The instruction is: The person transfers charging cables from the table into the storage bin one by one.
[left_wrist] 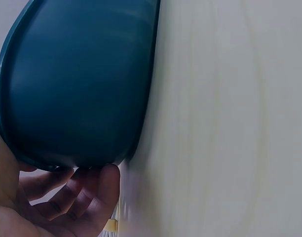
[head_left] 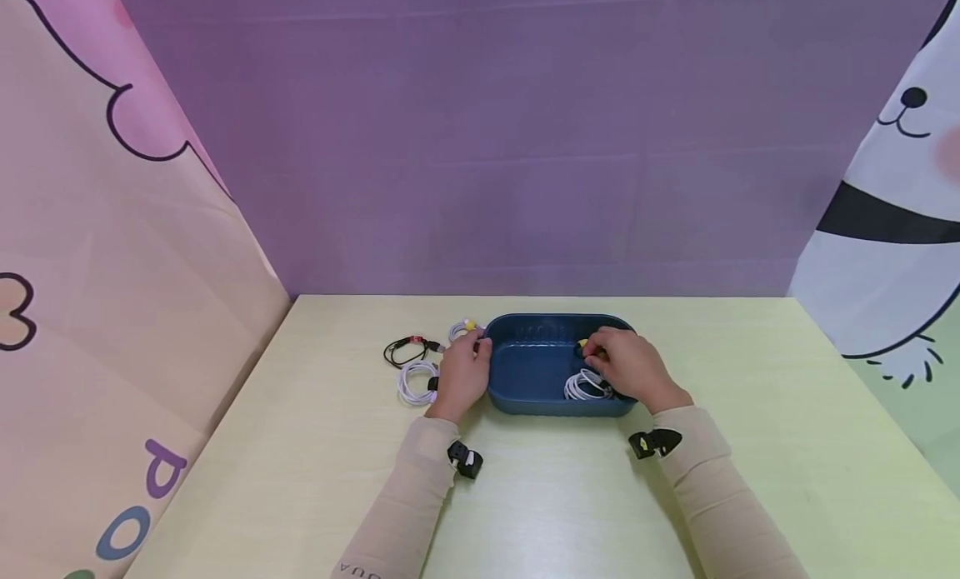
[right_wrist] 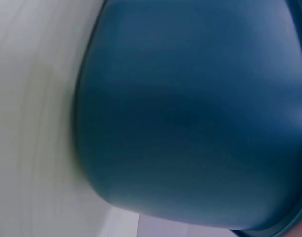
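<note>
A dark blue rectangular bin [head_left: 525,406] sits on the table. My left hand [head_left: 463,375] is at its left end; in the left wrist view its curled fingers [left_wrist: 109,185] lie against the outer end wall, by the rim. My right hand [head_left: 626,362] reaches over the right end into the bin, its fingertips pinching a dark cable with a yellow piece [head_left: 582,343], mostly hidden by the hand. Below those fingers a coiled white cable [head_left: 585,386] lies in the bin. The right wrist view shows mainly the bin's outer wall [right_wrist: 190,123], with a sliver of hand at the lower right corner.
Left of the bin lie a black USB cable with a red tie [head_left: 405,351], a coiled white cable with a black tie [head_left: 412,385], and another pale cable with a yellow tie [head_left: 457,330], partly behind my left hand. A purple backdrop [head_left: 525,146] hangs behind the table.
</note>
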`<state>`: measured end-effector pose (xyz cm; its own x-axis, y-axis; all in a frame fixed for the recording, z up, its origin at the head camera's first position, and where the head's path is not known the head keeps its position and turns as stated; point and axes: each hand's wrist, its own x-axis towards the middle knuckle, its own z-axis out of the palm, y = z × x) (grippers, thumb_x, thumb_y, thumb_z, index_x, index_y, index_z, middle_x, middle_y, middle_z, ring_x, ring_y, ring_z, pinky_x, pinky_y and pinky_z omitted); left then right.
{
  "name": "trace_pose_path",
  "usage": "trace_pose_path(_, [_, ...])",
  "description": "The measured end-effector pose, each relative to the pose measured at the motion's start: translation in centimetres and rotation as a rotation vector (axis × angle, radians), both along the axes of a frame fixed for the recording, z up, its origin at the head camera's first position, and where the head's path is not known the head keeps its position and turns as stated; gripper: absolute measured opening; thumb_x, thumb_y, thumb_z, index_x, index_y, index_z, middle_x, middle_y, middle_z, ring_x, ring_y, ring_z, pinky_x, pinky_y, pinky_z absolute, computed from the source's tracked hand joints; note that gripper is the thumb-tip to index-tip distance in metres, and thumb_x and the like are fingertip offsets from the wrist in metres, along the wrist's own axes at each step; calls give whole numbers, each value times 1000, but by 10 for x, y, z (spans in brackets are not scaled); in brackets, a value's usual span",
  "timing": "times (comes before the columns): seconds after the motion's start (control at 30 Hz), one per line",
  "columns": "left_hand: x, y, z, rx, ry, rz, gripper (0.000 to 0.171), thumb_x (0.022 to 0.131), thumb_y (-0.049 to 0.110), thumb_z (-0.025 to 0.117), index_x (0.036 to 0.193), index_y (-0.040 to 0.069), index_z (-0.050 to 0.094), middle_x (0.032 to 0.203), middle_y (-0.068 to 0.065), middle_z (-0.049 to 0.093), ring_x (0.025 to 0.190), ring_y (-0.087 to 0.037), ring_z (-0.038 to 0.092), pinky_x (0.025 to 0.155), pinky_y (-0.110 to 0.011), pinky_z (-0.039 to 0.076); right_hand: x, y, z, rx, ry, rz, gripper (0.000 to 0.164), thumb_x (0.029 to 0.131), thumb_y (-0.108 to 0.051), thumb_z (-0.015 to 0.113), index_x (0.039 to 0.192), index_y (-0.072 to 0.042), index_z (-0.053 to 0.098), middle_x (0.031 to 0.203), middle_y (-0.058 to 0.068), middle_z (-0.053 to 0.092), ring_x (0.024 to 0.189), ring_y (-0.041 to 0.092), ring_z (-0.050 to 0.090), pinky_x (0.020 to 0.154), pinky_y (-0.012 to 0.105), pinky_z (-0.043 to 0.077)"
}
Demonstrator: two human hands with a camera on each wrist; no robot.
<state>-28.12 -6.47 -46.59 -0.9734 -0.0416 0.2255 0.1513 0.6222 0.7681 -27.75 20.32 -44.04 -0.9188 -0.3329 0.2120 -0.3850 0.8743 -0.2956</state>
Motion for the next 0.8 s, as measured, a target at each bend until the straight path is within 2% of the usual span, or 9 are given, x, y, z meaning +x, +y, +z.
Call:
trace_pose_path(0.37, [1,1,1,14,-38,-2,39,108,23,52,137,0,61,115,-16,69,95,-28,65,79,-41,56,-1,-1,-7,40,35,-30,5,91,-12,76,95,-10,77,96,4,72,79,18,66,72,40,58])
trace_pose_path(0.8, [-2,1,-1,10,-39,-1,39,108,25,52,137,2,62,113,-15,70,93,-27,64,76,-39,54,3,-2,-6,98,43,-4,7,92,-11,75,98,-12,78,98,3,72,80,18,68,71,38,59])
